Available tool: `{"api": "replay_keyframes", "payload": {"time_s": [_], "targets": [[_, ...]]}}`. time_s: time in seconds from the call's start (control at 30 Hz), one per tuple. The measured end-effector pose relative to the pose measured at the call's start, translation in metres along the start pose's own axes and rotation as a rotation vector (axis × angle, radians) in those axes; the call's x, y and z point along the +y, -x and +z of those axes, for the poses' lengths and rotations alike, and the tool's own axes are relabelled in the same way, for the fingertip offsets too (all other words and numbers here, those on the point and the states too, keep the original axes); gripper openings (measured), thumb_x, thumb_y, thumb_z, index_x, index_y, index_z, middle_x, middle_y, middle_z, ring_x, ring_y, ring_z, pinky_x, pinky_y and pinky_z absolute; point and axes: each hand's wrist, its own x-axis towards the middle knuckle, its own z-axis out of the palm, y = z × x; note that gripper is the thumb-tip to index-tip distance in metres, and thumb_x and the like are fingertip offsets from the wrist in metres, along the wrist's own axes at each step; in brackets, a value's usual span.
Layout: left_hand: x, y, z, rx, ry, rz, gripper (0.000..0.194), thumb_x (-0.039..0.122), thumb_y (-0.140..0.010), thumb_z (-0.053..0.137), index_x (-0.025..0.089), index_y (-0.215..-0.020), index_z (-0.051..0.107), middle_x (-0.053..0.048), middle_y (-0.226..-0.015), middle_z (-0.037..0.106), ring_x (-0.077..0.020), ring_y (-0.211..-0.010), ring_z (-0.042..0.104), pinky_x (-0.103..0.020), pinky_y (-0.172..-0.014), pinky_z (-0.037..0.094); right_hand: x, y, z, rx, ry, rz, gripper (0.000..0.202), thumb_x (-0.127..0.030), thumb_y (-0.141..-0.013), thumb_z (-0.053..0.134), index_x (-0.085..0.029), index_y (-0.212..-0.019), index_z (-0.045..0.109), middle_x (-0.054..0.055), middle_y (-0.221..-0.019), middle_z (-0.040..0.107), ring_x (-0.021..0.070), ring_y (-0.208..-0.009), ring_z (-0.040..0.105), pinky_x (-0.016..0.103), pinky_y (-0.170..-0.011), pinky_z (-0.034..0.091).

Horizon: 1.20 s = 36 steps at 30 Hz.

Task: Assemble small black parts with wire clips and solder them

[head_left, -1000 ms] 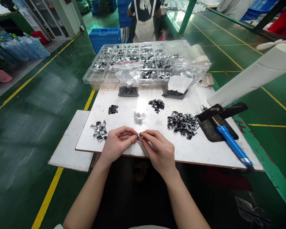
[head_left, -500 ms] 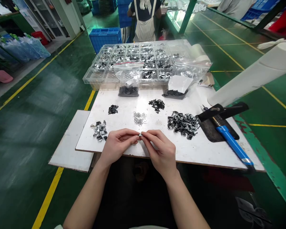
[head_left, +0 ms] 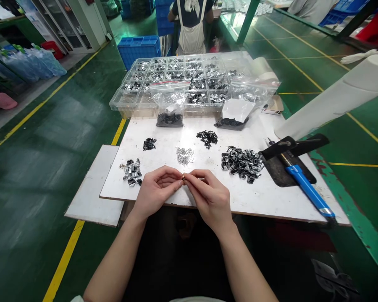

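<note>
My left hand (head_left: 159, 188) and my right hand (head_left: 210, 197) meet over the front edge of the white board (head_left: 164, 157). Their fingertips pinch a tiny metallic part (head_left: 183, 178) between them; its shape is mostly hidden. Just beyond the fingertips lies a pile of thin silvery pieces (head_left: 185, 156). Left of my left hand is a heap of shiny metal parts (head_left: 132, 172). A larger heap of black and silver parts (head_left: 242, 163) lies right of my right hand. Two small piles of black pieces (head_left: 149, 144) (head_left: 207, 138) sit farther back.
A clear compartment tray (head_left: 116, 102) of small parts stands at the back, with two plastic bags (head_left: 170, 119) (head_left: 233, 121) before it. At the right are a blue-handled tool (head_left: 307, 188) and a leaning white roll (head_left: 337, 96). Beyond the tray stands a person (head_left: 192, 33).
Both hands have shifted slightly to the left, with fingertips closer together. The tiny part between them shows less than before.
</note>
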Motion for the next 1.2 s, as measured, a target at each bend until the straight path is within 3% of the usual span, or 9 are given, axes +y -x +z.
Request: {"api": "replay_keyframes", "payload": {"time_s": [0.17,0.5,0.73,0.83,0.97,1.0,1.1,1.2], "targets": [[0.002,0.001,0.0,-0.01,-0.026,0.019,0.02,0.022,-0.079,0.08,0.019,-0.096,0.068,-0.002,-0.089,0.074,-0.0149,-0.087,0.073,-0.022,-0.081,0.06,-0.001,-0.001,0.0,-0.036,-0.004,-0.007,0.037,-0.01,-0.097,0.053,-0.027,-0.126,0.068,0.009,-0.106,0.064,0.0166,-0.093,0.066,0.029,-0.073,0.059],[-0.002,-0.001,-0.002,-0.1,-0.054,0.084,0.025,0.025,-0.082,0.078,0.017,-0.106,0.077,-0.008,-0.102,0.078,-0.0209,-0.093,0.075,-0.029,-0.089,0.061,0.0,-0.005,-0.003,-0.028,-0.15,0.194,0.024,-0.016,-0.094,0.062,-0.024,-0.116,0.067,0.003,-0.094,0.069,0.0145,-0.082,0.067,0.028,-0.073,0.059],[-0.001,-0.002,-0.003,-0.065,-0.009,-0.022,0.031,0.027,-0.075,0.083,0.016,-0.104,0.08,-0.009,-0.094,0.08,-0.0236,-0.091,0.076,-0.031,-0.086,0.062,-0.008,-0.006,-0.007,-0.009,-0.136,0.209,0.019,-0.02,-0.094,0.064,-0.023,-0.112,0.068,0.005,-0.098,0.069,0.0158,-0.082,0.068,0.03,-0.07,0.06],[0.0,-0.002,-0.003,-0.02,-0.038,-0.061,0.035,0.029,-0.072,0.085,0.016,-0.104,0.081,-0.009,-0.089,0.079,-0.0236,-0.088,0.076,-0.031,-0.085,0.062,-0.012,0.004,-0.035,0.111,0.017,0.153,0.019,-0.019,-0.092,0.066,-0.024,-0.11,0.07,0.006,-0.103,0.069,0.0181,-0.084,0.068,0.034,-0.071,0.059],[-0.001,-0.003,-0.002,-0.02,-0.038,-0.059,0.037,0.03,-0.071,0.086,0.017,-0.105,0.081,-0.008,-0.09,0.079,-0.0228,-0.088,0.076,-0.031,-0.084,0.062,0.008,0.026,-0.11,0.404,0.614,0.146,0.025,-0.022,-0.089,0.07,-0.026,-0.114,0.073,0.01,-0.11,0.07,0.027,-0.097,0.068,0.046,-0.088,0.054],[-0.001,-0.003,-0.002,-0.02,-0.036,-0.057,0.036,0.03,-0.071,0.086,0.017,-0.105,0.081,-0.008,-0.09,0.079,-0.0226,-0.088,0.075,-0.03,-0.085,0.062,0.018,0.031,-0.13,0.396,0.796,0.191,0.028,-0.027,-0.089,0.07,-0.024,-0.117,0.073,0.014,-0.114,0.069,0.0309,-0.104,0.067,0.05,-0.094,0.051],[0.0,-0.003,-0.002,-0.021,-0.03,-0.054,0.033,0.029,-0.072,0.085,0.017,-0.103,0.082,-0.008,-0.091,0.078,-0.0223,-0.09,0.075,-0.03,-0.087,0.061,0.05,0.039,-0.175,0.205,1.12,0.263,0.038,-0.044,-0.084,0.073,-0.015,-0.108,0.077,0.025,-0.108,0.069,0.0413,-0.11,0.064,0.055,-0.086,0.049],[0.0,-0.003,-0.002,-0.027,-0.023,-0.043,0.032,0.028,-0.073,0.084,0.018,-0.103,0.082,-0.008,-0.093,0.079,-0.0228,-0.091,0.075,-0.031,-0.087,0.061,0.071,0.041,-0.192,0.068,1.207,0.27,0.041,-0.045,-0.088,0.067,-0.009,-0.105,0.077,0.027,-0.094,0.071,0.0384,-0.096,0.068,0.051,-0.072,0.048]]}}
